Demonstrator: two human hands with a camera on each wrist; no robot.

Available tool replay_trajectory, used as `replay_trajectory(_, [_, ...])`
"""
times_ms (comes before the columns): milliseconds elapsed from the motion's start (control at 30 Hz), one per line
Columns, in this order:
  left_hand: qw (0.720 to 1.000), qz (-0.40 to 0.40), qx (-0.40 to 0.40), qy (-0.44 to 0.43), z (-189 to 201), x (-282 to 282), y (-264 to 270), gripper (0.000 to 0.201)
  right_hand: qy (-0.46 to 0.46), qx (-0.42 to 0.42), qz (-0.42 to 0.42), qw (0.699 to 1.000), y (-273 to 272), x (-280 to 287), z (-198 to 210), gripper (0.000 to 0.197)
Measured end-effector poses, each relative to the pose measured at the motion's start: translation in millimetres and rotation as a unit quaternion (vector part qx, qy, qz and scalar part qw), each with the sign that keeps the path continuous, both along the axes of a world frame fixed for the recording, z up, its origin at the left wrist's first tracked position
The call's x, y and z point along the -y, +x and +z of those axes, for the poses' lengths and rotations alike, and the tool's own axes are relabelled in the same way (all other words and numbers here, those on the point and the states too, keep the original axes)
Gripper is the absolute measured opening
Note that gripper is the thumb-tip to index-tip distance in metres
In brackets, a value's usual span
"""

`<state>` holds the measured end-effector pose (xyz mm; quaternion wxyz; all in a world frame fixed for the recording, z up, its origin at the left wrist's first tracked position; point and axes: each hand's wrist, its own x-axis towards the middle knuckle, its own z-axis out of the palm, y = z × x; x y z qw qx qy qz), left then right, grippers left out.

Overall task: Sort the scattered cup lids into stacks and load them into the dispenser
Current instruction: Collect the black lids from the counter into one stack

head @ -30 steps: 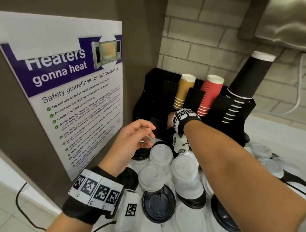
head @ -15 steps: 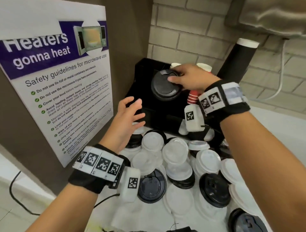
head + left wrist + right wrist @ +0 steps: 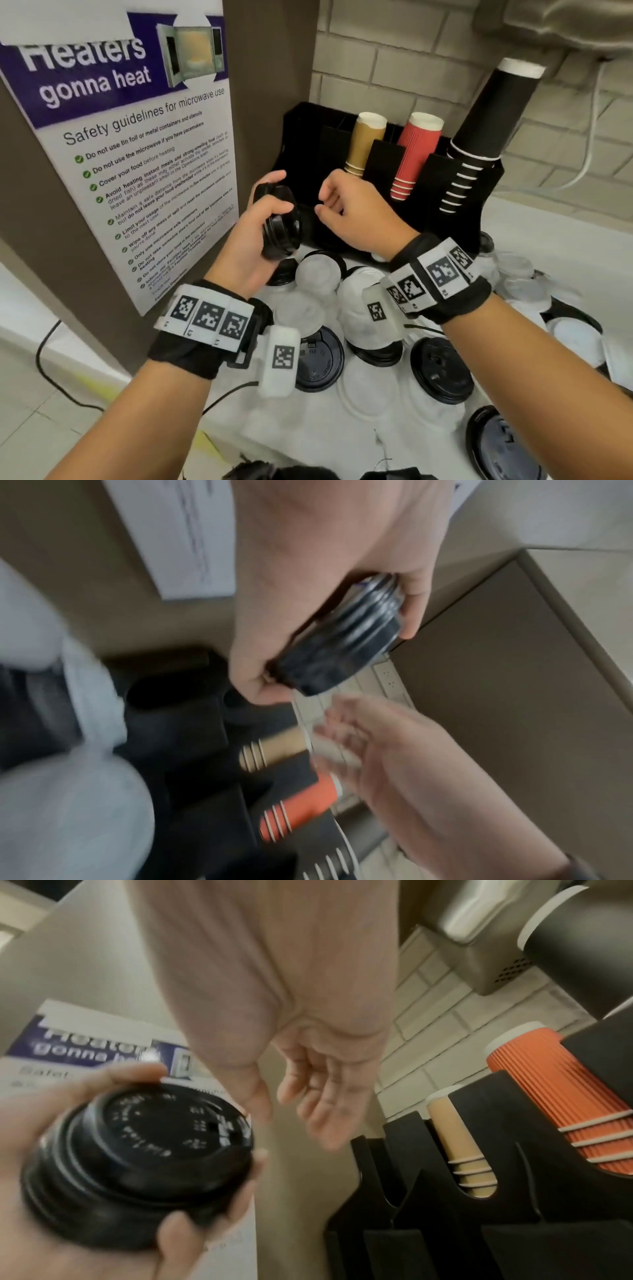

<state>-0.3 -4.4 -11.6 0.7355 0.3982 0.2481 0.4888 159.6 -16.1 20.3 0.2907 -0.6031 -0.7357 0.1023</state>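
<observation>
Gripping a short stack of black plastic cup lids (image 3: 279, 222) in my left hand (image 3: 255, 236), fingers and thumb curling round its rim, I am holding it on edge in front of the black multi-slot dispenser rack (image 3: 442, 192), near its left end. My right hand (image 3: 352, 209) is hanging just beside the stack with loosely curled fingers, holding nothing. Rear slots of the rack are carrying a tan paper cup stack (image 3: 364, 144), a red ribbed paper cup stack (image 3: 416, 154) and a tall black paper cup stack (image 3: 479, 133), each leaning. Whether the front slots hold anything, I cannot tell. White plastic lids (image 3: 320, 274) and black plastic lids (image 3: 442, 370) are lying scattered, partly overlapping, on the white counter (image 3: 548, 226) below my wrists.
</observation>
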Motion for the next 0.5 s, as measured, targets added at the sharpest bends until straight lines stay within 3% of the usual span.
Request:
replay_trajectory(67, [0.998, 0.012, -0.044, 0.044, 8, -5, -10, 0.048, -0.107, 0.134, 0.023, 0.985, -5, -1, -9, 0.019])
replay_trajectory(167, [0.996, 0.005, -0.055, 0.071, 20, -15, -17, 0.05, -0.224, 0.268, 0.151, 0.925, -36, 5, -28, 0.045])
replay_trajectory(233, [0.996, 0.013, -0.059, 0.066, 25, -20, -19, 0.051, -0.222, 0.305, 0.196, 0.905, -60, 10, -44, 0.057])
replay_trajectory(367, [0.992, 0.017, -0.107, 0.071, 33, -16, -21, 0.062, -0.178, 0.367, 0.181, 0.895, -92, 11, -62, 0.048])
replay_trajectory(500, [0.981, 0.025, -0.169, 0.093, 41, -16, -24, 0.086, -0.207, 0.374, 0.182, 0.885, -109, 9, -66, 0.048])
